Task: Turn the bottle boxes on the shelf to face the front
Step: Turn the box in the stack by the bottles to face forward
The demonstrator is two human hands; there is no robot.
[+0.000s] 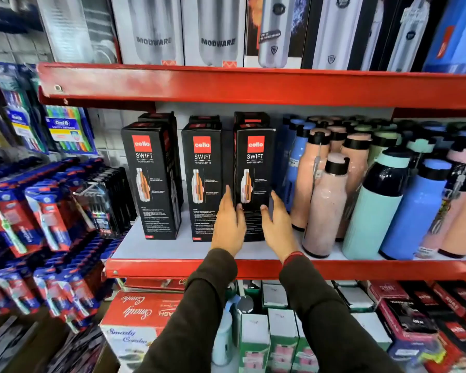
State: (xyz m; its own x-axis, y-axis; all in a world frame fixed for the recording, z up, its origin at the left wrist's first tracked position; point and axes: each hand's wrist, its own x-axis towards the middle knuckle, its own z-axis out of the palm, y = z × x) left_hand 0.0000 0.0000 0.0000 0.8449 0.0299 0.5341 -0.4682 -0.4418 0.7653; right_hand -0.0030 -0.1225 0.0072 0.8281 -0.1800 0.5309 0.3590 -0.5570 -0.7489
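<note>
Three tall black bottle boxes with red logos stand in a row on the middle shelf (172,249), their printed fronts toward me: a left box (151,181), a middle box (201,181) and a right box (254,168). More black boxes stand behind them. My left hand (228,224) presses the right box's left side, thumb on its front. My right hand (277,224) holds its right side, thumb on the front. The two hands grip this box low down between them.
Loose pink, blue and mint bottles (326,205) crowd the shelf right beside the gripped box. A red shelf edge (226,84) overhangs above, carrying steel-bottle boxes. Hanging toothbrush packs (38,219) fill the left. Boxed goods (253,337) sit below.
</note>
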